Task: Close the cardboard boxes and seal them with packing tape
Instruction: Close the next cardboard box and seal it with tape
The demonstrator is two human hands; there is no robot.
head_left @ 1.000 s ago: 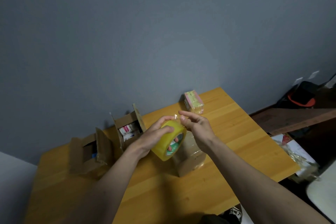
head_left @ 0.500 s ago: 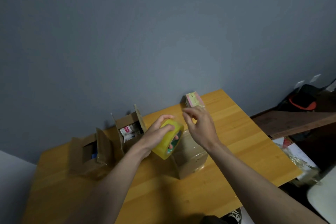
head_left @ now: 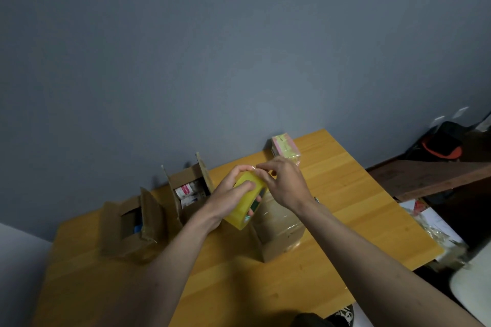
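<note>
The fingers (head_left: 240,188) of the left hand (head_left: 228,198) curl round a yellow roll of tape (head_left: 243,207) and hold it up above the tabletop (head_left: 345,220). The right hand (head_left: 285,186) is just beside it, and its fingers (head_left: 265,167) bend in to pinch at the top edge of the roll. The loose end of the tape is clear and too thin to make out well. The hands hide part of the roll, and only a bit of its green middle shows.

Right under the hands stands a shut box (head_left: 279,231) with shiny tape on it. Its top is partly hidden by the right wrist. To the left are two open boxes. The near one (head_left: 127,225) has something blue inside that is hard to tell. The far one (head_left: 188,188) holds white packs with red marks. A pink and yellow pack (head_left: 285,146) lies at the back by the grey wall (head_left: 239,48). On the right, past the tabletop, dark things and some papers are cut off by the edge.
</note>
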